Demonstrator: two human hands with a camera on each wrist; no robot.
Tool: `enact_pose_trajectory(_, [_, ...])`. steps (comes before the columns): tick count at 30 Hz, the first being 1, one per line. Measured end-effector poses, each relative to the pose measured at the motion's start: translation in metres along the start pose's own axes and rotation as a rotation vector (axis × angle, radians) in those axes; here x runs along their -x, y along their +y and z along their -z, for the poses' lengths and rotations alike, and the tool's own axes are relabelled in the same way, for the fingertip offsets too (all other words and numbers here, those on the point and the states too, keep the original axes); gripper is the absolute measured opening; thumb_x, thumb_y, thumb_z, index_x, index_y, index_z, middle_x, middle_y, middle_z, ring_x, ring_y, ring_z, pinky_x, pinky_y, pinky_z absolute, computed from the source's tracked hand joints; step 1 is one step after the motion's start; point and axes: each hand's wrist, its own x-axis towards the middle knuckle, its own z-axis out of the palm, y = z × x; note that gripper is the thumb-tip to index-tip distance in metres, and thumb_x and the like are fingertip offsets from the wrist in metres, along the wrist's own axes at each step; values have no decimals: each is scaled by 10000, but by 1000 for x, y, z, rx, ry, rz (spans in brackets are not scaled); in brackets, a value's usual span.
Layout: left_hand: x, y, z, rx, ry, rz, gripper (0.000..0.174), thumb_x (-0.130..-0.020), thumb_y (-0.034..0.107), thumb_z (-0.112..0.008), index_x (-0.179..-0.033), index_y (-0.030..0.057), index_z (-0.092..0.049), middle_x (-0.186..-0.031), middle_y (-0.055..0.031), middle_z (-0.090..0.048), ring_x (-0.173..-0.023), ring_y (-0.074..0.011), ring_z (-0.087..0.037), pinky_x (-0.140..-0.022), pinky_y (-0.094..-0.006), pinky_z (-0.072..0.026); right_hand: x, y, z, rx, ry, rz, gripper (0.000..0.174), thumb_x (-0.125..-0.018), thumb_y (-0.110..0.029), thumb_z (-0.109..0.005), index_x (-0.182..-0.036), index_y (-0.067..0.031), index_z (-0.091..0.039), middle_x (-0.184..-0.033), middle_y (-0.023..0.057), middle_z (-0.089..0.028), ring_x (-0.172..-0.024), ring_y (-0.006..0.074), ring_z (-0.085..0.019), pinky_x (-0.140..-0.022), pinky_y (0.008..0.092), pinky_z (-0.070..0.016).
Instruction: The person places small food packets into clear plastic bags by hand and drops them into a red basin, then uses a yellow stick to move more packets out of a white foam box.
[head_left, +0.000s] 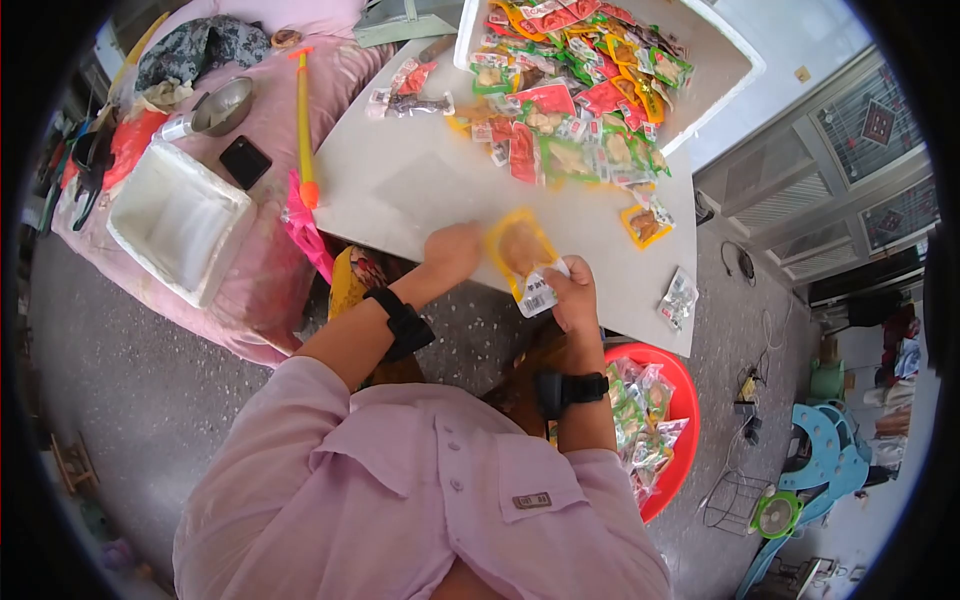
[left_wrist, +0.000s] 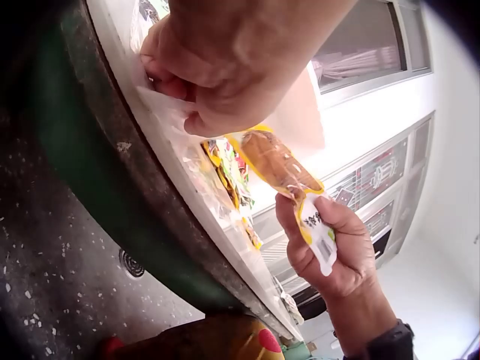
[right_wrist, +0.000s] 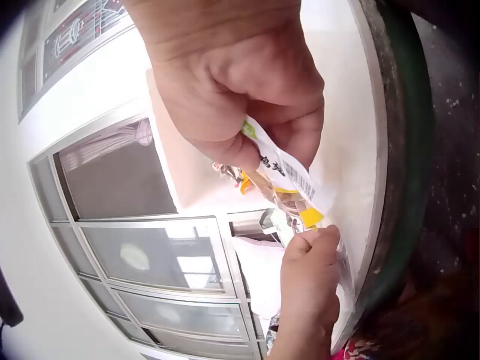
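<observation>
A yellow-edged packet with brown food inside (head_left: 522, 250) hangs over the table's near edge. My right hand (head_left: 575, 295) pinches its white, printed end between thumb and fingers, as the right wrist view also shows. My left hand (head_left: 453, 250) is beside the packet's other end, its fingers curled. In the left wrist view these fingers pinch a translucent plastic bag or film (left_wrist: 169, 109); its far part is hard to make out. Whether the left hand also touches the packet cannot be told.
A white foam box (head_left: 715, 95) with many colourful packets stands at the table's back, some spilling out. Loose packets lie to the right. A red basin (head_left: 683, 400) with packets is below on the right. An empty foam box (head_left: 180, 220) and a phone (head_left: 245, 162) lie on pink cloth.
</observation>
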Motion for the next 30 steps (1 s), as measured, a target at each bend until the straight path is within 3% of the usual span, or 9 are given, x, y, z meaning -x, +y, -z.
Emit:
enact_pose_trajectory(9, [-7, -5, 8, 126, -54, 103, 141, -749, 177, -455, -803, 54, -497, -727, -166, -565, -696, -341, -545, -598, -429, -419, -4, 12, 2, -16, 15, -73, 88, -723, 41, -523, -767, -27, -487, -695, 54, -564, -584, 126, -545, -535, 250, -442])
enact_pose_trajectory(18, [-6, -7, 11, 220, -75, 88, 142, -756, 180, -450, -803, 63, -515, -722, -160, -563, -716, -329, -543, -614, -404, -418, -8, 12, -6, 144, -176, -159, 119, -706, 25, -540, -813, -17, -508, -714, 50, -554, -599, 134, -547, -540, 250, -445])
enact_pose_trajectory(24, [7, 6, 18, 269, 86, -85, 106, -761, 146, -446, -790, 66, -510, -730, -143, -558, -709, -317, -544, -605, -405, -422, -27, 8, -18, 80, -228, -349, 150, -694, -4, -541, -841, 0, -517, -731, 68, -556, -654, 156, -554, -583, 273, -451])
enact_pose_trajectory(27, [9, 16, 23, 248, 13, -76, 91, -757, 137, -453, -782, 68, -507, -735, -141, -557, -698, -320, -544, -593, -410, -425, -38, 18, -27, 90, -119, -266, 176, -694, -48, -550, -856, 15, -516, -735, 81, -558, -652, 173, -559, -588, 284, -455])
enact_pose_trajectory(30, [13, 24, 26, 279, 168, -177, 95, -751, 141, -464, -802, 69, -500, -727, -136, -556, -689, -323, -544, -577, -414, -425, -46, 29, -27, 507, -10, -90, 215, -702, -92, -562, -878, 24, -518, -734, 91, -556, -644, 174, -556, -588, 292, -456])
